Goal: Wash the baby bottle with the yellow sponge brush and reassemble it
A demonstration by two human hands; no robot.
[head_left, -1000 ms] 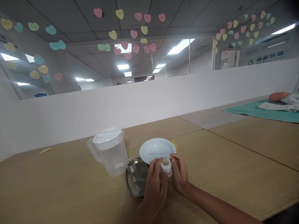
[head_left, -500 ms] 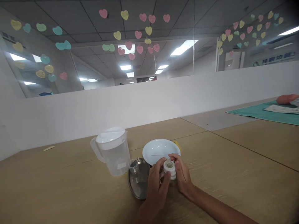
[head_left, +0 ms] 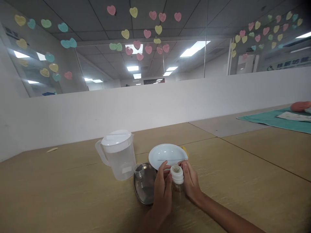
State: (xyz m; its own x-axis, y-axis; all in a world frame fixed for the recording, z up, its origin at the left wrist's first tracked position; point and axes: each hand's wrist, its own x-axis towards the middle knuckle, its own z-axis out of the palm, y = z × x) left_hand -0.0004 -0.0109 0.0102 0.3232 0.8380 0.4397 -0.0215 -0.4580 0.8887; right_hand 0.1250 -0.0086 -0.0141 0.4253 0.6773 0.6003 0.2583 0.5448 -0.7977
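Observation:
A baby bottle (head_left: 177, 187) with a white ring collar and a clear teat stands upright between my two hands. My right hand (head_left: 191, 181) curls its fingers against the bottle's right side, near the collar. My left hand (head_left: 162, 189) is on the other side, thumb and fingers apart and loosened from the collar; whether a fingertip still touches it is hard to see. Behind the hands is a white bowl (head_left: 167, 152) with a thin rod lying across it. A steel tray (head_left: 143, 194) with a small clear cup (head_left: 139, 171) sits left of my left hand.
A clear lidded pitcher (head_left: 121, 161) stands at the left behind the tray. Something yellow (head_left: 185, 150) peeks out beside the bowl. A green cloth (head_left: 264, 120) with a pinkish object (head_left: 300, 106) lies far right. A white wall (head_left: 145, 110) bounds the table's back.
My left thumb has come off the front of the collar to its left side, and the left fingers have loosened. My right hand stays by the bottle. The view has shifted slightly.

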